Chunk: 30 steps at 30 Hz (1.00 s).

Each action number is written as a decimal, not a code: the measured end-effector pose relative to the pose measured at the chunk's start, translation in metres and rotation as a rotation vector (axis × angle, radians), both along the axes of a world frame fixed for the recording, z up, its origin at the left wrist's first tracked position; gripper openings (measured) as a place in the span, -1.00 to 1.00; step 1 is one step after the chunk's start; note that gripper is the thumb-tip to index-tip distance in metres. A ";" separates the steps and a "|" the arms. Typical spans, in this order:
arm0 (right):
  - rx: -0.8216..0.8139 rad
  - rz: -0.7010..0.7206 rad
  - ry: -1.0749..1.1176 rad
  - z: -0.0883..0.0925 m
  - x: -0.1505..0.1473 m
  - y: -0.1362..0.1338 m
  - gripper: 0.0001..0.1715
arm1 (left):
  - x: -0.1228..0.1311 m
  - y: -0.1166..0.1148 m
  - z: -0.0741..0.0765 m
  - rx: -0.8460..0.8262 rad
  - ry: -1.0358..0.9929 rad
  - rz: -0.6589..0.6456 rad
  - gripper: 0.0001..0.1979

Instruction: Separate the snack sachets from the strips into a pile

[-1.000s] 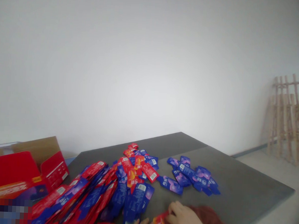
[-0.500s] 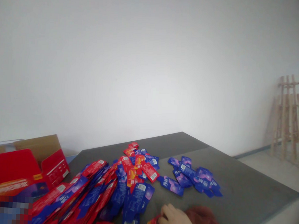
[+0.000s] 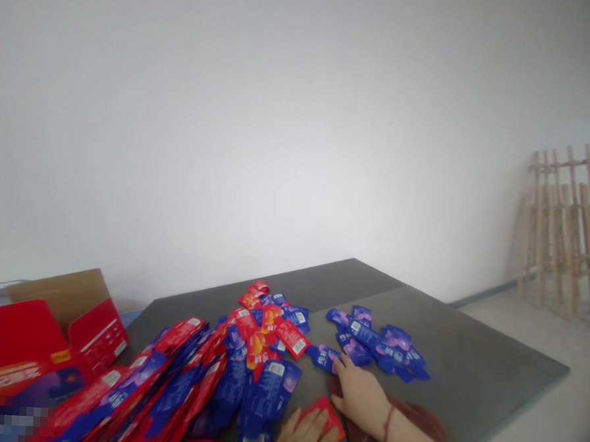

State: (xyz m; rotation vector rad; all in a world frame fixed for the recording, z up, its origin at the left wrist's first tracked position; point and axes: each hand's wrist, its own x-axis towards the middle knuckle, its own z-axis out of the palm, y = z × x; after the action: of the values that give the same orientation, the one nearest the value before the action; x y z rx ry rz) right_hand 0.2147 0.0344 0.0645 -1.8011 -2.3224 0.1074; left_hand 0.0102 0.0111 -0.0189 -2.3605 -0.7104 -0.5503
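Observation:
My left hand (image 3: 308, 438) lies at the lower edge of the view, its fingers spread flat over a red packet (image 3: 328, 414). My right hand (image 3: 362, 393) stretches toward a blue-and-purple packet (image 3: 323, 358), fingertips touching its right end and thumb apart. A band circles the right wrist. Left of the hands, red and blue packets (image 3: 276, 385) lie in a loose, overlapping heap. Many more packets (image 3: 167, 386) lean in a slanted row. Beyond my right hand is a group of blue packets (image 3: 392, 348).
An open red printed box (image 3: 12, 331) stands at the left with a brown cardboard flap (image 3: 63, 294) behind it. The dark grey table (image 3: 485, 363) ends at the right. Wooden racks (image 3: 566, 228) lean near the white wall (image 3: 300, 129).
My right hand has moved from the red packet up to the blue-and-purple packet. My left hand now shows, lying over the red packet. The view has shifted slightly.

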 end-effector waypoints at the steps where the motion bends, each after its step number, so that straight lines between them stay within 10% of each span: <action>1: -0.009 0.005 -0.008 0.002 -0.001 0.002 -0.30 | -0.007 0.002 0.005 -0.096 0.031 0.056 -0.71; 7: -0.014 0.127 -0.002 0.006 0.006 -0.004 -0.42 | -0.029 -0.006 0.053 -0.644 -0.024 0.459 -0.48; 12: -0.010 0.390 0.106 0.009 0.023 -0.019 -0.56 | -0.032 -0.011 0.078 -0.701 -0.036 0.561 -0.35; 22: -0.028 0.292 0.027 0.003 0.019 -0.016 -0.12 | -0.030 -0.009 0.073 -0.599 -0.076 0.651 -0.34; 30: -0.072 0.660 0.209 0.003 0.041 -0.023 -0.24 | -0.047 0.003 0.046 -0.177 -0.100 0.426 -0.41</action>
State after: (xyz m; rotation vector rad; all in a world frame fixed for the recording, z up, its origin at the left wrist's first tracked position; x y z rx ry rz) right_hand 0.2561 0.0116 0.0674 -0.9201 -2.6673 0.4519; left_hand -0.0367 0.0141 0.0274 -2.2510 -1.3134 -0.4327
